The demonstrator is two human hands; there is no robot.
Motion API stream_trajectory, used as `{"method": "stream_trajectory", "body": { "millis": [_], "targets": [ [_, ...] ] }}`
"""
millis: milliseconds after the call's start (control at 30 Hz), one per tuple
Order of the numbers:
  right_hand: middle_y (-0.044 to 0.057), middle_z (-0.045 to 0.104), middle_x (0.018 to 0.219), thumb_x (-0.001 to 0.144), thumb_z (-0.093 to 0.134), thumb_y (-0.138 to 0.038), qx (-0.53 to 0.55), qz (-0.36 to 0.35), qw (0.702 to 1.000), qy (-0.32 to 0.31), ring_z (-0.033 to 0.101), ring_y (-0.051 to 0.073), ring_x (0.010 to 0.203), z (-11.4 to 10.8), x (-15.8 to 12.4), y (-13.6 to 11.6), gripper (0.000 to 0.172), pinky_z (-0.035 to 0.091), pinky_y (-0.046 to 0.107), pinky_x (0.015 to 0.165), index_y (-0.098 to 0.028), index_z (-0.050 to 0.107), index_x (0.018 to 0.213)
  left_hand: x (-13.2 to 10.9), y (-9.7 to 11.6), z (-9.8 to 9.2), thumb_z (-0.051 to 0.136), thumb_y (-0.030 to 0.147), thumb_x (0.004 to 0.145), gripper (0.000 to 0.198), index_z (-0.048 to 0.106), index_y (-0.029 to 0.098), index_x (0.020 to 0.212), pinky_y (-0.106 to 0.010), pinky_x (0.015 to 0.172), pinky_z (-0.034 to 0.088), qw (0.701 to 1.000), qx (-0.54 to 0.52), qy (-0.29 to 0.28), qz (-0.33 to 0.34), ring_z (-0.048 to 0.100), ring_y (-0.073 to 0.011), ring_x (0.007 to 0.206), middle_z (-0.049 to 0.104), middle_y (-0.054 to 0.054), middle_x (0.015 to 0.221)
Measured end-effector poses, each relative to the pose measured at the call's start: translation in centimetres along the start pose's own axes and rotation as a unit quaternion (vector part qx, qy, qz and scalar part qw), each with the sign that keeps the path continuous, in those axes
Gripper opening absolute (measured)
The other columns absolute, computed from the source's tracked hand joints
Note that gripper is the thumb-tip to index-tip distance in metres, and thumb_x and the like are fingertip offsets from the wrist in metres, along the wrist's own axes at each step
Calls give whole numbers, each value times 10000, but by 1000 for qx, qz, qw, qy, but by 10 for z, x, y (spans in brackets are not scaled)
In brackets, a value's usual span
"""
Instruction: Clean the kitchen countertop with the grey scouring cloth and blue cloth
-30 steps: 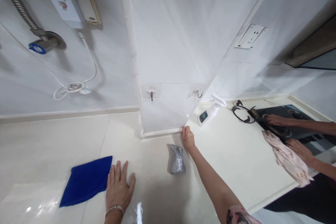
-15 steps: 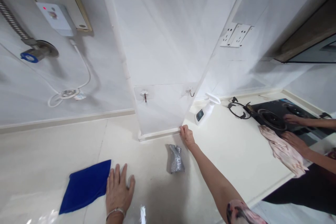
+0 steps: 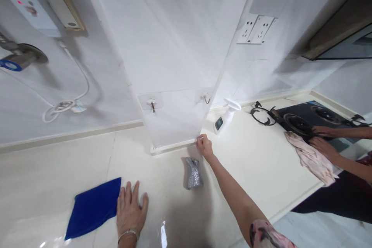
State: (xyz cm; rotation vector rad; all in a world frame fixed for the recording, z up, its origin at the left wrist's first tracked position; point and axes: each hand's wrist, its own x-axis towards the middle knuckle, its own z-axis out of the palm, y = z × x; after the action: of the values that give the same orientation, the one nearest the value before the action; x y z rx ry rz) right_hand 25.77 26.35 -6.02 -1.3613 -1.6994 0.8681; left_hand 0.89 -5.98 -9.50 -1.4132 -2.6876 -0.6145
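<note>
Fingers bunched together on the right hand (image 3: 205, 146), tips tucked at the right corner of the ledge (image 3: 174, 147) under the pillar; whether they clamp anything, I cannot tell. Over to the left hand (image 3: 130, 213): palm down, fingers slightly apart and aimed away, thumb stuck out wide, little-finger side at the edge of the blue cloth (image 3: 94, 209). That cloth lies flat on the counter (image 3: 162, 174), deep blue, smooth, lopsidedly four-sided, long axis slanting from near left to far right, far corner towards the pillar (image 3: 174, 120). And here, just nearer than the right hand, sits the silver pad (image 3: 193, 174): sparkly, crumpled, its long axis running away from the person, the pinched end towards the ledge. The right arm (image 3: 226, 190) stretches diagonally out of a patterned sleeve (image 3: 269, 236); a bracelet (image 3: 128, 232) circles the left wrist. Farther out, a white spray bottle (image 3: 228, 119) stands upright, and a co-worker's hands (image 3: 324, 149) are at the dark stove (image 3: 308, 114), beside a pink cloth (image 3: 310, 159).
</note>
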Motion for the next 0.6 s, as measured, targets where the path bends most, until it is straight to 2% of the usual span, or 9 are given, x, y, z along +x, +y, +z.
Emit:
{"method": "stream_trajectory", "body": {
  "millis": [167, 400, 500, 600],
  "targets": [
    [-2, 717, 661, 938, 427, -586, 56, 6, 998, 32, 705, 211, 660, 1, -11, 1, 401, 555, 329, 695, -230, 568, 1058, 1, -6, 3, 377, 472, 975, 636, 484, 159, 1518, -561, 1290, 229, 1000, 9, -2, 8, 216, -337, 1589, 361, -163, 1673],
    [27, 728, 660, 988, 339, -558, 44, 10, 997, 60, 681, 203, 609, 10, -17, 10, 547, 566, 323, 649, -171, 686, 1157, 2, -4, 0, 398, 454, 970, 626, 470, 184, 1530, -543, 1299, 215, 1000, 6, -9, -3, 214, -325, 1590, 350, -137, 1684],
    [25, 718, 642, 1007, 326, -512, -1, -1, 998, 61, 660, 199, 586, 12, -15, 15, 539, 539, 309, 626, -181, 715, 1178, 2, -4, -1, 400, 458, 966, 632, 470, 181, 1529, -540, 1299, 217, 1000, 6, -10, -2, 214, -325, 1591, 345, -138, 1686],
    [43, 739, 712, 1004, 395, -470, -66, -23, 996, 60, 641, 200, 613, 9, -12, 20, 446, 493, 299, 629, -227, 741, 1147, 3, -5, -1, 397, 469, 963, 641, 471, 178, 1528, -536, 1298, 218, 1000, 9, -20, -5, 216, -325, 1590, 353, -143, 1680]
  ]
}}
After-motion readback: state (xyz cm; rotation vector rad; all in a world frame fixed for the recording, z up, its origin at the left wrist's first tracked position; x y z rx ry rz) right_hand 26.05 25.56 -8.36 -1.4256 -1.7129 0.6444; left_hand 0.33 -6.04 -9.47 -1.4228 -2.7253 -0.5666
